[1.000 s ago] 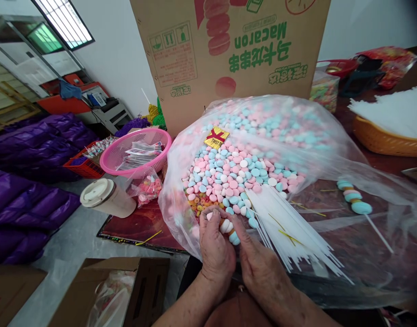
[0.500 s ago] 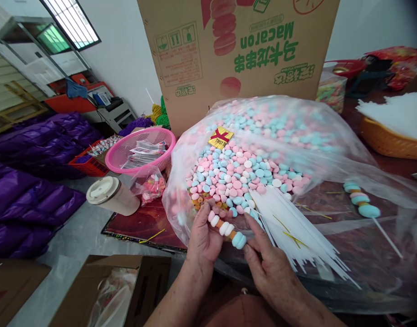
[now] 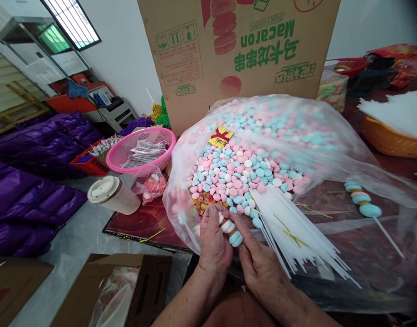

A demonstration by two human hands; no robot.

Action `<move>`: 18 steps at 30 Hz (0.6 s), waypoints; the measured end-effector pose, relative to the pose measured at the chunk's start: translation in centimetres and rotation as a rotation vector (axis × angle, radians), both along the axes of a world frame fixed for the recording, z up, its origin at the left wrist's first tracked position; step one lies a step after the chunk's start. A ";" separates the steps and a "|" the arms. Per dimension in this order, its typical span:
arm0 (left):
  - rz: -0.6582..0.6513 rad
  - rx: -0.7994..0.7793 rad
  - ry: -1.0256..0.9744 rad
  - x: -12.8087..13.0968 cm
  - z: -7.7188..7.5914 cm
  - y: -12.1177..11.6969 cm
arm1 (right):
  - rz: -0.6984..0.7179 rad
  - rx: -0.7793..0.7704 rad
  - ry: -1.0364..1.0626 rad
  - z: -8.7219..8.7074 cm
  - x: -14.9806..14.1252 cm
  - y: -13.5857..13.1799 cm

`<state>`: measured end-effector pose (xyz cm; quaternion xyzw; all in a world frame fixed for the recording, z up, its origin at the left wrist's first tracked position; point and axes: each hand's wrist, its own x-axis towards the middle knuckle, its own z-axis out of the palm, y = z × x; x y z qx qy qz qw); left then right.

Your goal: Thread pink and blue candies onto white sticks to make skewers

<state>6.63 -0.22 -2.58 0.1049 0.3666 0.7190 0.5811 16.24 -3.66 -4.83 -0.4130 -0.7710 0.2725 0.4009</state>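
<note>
Between my two hands is a candy skewer (image 3: 234,239) of white and blue sweets with orange rings between them. My left hand (image 3: 213,240) is closed around its far end and hides part of it. My right hand (image 3: 257,256) presses fingers and thumb against its near side and blue end. Just beyond lie pink, white and blue candies (image 3: 233,175) in a clear plastic bag (image 3: 184,168), with orange ring gummies (image 3: 202,200) at their edge. A bundle of white sticks (image 3: 296,231) spreads to the right of my hands. Another candy skewer (image 3: 361,199) rests farther right.
A large cardboard box (image 3: 194,100) stands behind the candies. At left are a lidded paper cup (image 3: 123,197), a pink basket (image 3: 113,161) of packets and a small bag of red sweets (image 3: 153,187). An orange basket (image 3: 381,138) stands at right. An open carton (image 3: 82,290) sits below.
My hands have come closer together around the candy skewer, covering more of it. My right hand's fingers moved left and up along its side. Surrounding things look the same.
</note>
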 end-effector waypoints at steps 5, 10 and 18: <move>-0.074 -0.049 -0.075 -1.0 0.2 0.2 | -0.018 -0.038 -0.006 -0.6 0.3 0.8; -0.075 -0.071 -0.077 -1.6 0.9 0.5 | 0.124 0.013 -0.018 0.3 0.1 0.9; -0.042 -0.153 0.039 -0.9 0.3 0.5 | 0.117 0.027 -0.135 0.2 -1.2 0.6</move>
